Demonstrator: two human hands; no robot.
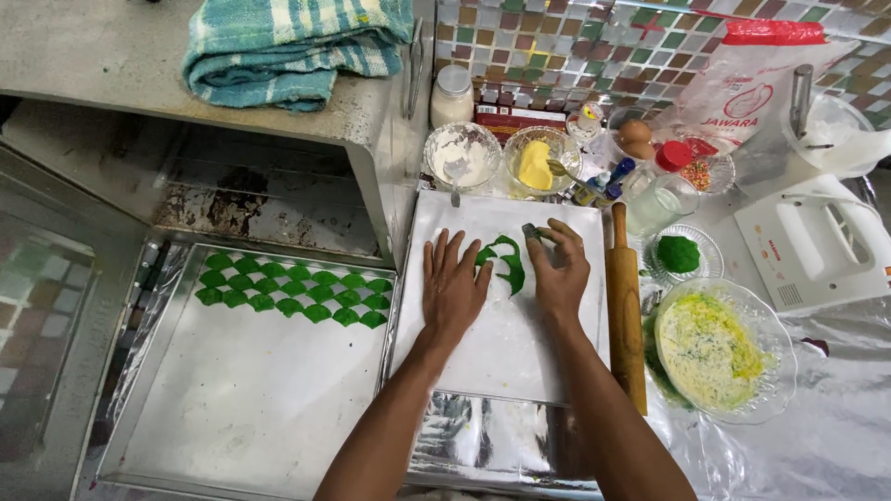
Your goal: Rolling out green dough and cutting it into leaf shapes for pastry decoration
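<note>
- Home kitchen, baking station.
- Mosaic tile backsplash (594, 46).
- Open metal oven (269, 199), baking tray (251, 399) alongside.
- Wooden rolling pin (626, 306), hand mixer (817, 243), eggs (636, 137), glass bowls of flour (461, 156) and butter (540, 162).

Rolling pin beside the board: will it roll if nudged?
Probably: the rolling pin is round and lies loose on crinkled foil. It looks like stiff wood, so likely no flex. The board edge at its left may stop it.

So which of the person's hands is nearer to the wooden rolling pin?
The right hand. It works at the green dough on the white board, just beside the rolling pin along the board's right edge. The left hand lies flat further left, beyond the dough.
</note>
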